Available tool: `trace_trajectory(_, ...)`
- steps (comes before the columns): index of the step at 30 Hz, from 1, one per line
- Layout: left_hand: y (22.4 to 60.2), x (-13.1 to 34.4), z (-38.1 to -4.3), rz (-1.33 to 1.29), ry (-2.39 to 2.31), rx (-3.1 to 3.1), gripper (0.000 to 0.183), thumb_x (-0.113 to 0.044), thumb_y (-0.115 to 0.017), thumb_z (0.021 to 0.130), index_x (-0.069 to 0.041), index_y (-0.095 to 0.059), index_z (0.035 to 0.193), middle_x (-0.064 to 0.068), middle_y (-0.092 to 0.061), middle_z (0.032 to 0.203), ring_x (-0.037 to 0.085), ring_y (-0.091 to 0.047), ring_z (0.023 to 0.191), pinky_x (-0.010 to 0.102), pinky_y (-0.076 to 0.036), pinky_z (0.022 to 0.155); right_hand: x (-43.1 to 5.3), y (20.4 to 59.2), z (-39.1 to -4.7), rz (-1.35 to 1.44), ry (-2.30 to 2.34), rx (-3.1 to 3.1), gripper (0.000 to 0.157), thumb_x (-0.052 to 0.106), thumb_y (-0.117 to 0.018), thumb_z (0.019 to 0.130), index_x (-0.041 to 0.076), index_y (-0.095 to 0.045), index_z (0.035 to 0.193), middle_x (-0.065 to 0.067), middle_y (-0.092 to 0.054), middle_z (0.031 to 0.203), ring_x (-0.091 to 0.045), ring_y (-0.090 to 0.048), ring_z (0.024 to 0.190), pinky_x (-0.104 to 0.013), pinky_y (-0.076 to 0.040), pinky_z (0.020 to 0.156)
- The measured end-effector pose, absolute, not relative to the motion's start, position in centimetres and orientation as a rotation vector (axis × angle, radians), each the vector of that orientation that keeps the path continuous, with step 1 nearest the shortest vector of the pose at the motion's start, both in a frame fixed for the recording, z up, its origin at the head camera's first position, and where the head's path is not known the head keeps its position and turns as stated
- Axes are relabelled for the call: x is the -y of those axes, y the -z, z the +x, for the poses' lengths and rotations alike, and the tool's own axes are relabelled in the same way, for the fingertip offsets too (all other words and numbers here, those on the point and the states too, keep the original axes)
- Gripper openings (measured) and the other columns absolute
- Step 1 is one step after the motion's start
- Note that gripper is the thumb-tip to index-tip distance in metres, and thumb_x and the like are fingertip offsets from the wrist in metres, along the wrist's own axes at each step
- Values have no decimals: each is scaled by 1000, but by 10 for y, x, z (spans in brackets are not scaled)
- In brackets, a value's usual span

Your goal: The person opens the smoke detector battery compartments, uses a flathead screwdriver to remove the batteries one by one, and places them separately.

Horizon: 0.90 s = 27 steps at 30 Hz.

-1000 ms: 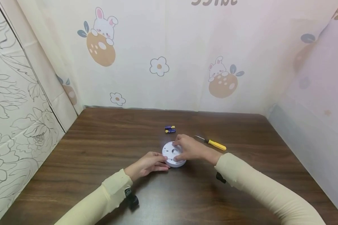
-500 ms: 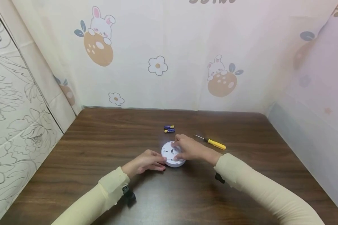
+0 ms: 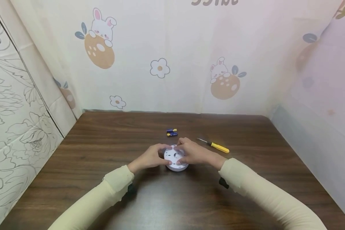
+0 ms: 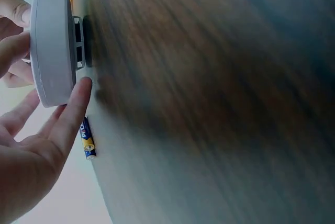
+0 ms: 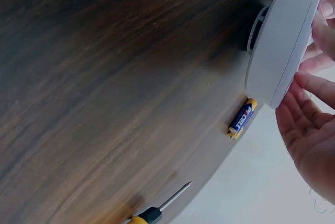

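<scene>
A round white smoke detector [image 3: 170,157] sits at mid-table, its slotted backplate facing up. Black vent openings [image 4: 79,41] show on its underside in the left wrist view. My left hand [image 3: 150,156] holds its left side, thumb at the near edge and fingers toward the far rim. From the right, my right hand [image 3: 194,152] grips the plate, with thumb and fingertips on its top face. The left wrist view has one left finger [image 4: 78,96] reaching toward the underside edge. Part of the plate's right side is covered by the right hand.
Two blue and yellow batteries [image 3: 172,132] lie side by side behind the detector. A yellow-handled screwdriver [image 3: 219,148] lies to the right, its tip pointing back left. A printed curtain [image 3: 187,86] hangs at the back edge of the brown wooden table [image 3: 118,134].
My left hand has shifted from the detector's lower left edge to spread around its left side, fingers now near the far rim. The right hand keeps its grip.
</scene>
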<state>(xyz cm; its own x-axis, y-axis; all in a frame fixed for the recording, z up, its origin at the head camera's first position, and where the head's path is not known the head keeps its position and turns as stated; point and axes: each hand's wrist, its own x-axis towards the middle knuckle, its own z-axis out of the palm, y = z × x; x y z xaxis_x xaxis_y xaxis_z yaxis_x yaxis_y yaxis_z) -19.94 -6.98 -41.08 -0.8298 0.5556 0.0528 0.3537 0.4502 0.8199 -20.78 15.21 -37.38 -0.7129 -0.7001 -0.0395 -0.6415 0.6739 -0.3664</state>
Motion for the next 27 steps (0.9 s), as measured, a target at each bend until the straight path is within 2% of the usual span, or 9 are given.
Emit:
trace_trajectory(7, 412, 66, -198, 767, -1314, -2497, 55, -21, -80, 78, -6, -59, 126, 10, -58, 125, 24, -53, 109, 45, -47, 95, -171, 380, -205, -1108, 538, -2739, 65, 38, -81, 75, 4, -60, 126, -8, -51, 118, -20, -45, 104, -34, -49, 87)
trace_trajectory(13, 411, 68, -197, 747, -1314, -2527, 55, -22, -81, 76, -6, -60, 124, 10, -58, 126, 24, -53, 111, 46, -45, 97, -184, 380, -199, -989, 605, -2751, 79, 48, -83, 69, 5, -56, 130, -5, -50, 117, -19, -46, 105, -36, -48, 91)
trace_trajectory(22, 412, 68, -197, 677, -1297, -2599, 57, -30, -84, 72, -6, -62, 119, 8, -63, 116, 24, -56, 97, 39, -50, 84, -184, 387, -199, -969, 725, -2783, 71, 43, -85, 68, 2, -62, 121, -6, -58, 110, -18, -53, 97, -35, -51, 86)
trace_trajectory(27, 413, 68, -198, 671, -1363, -2579, 58, -24, -86, 70, -2, -57, 116, 13, -66, 112, 21, -64, 96, 35, -54, 83, -184, 391, -198, -967, 780, -2794, 69, 44, -85, 66, 2, -64, 117, -6, -60, 108, -18, -54, 95, -34, -52, 83)
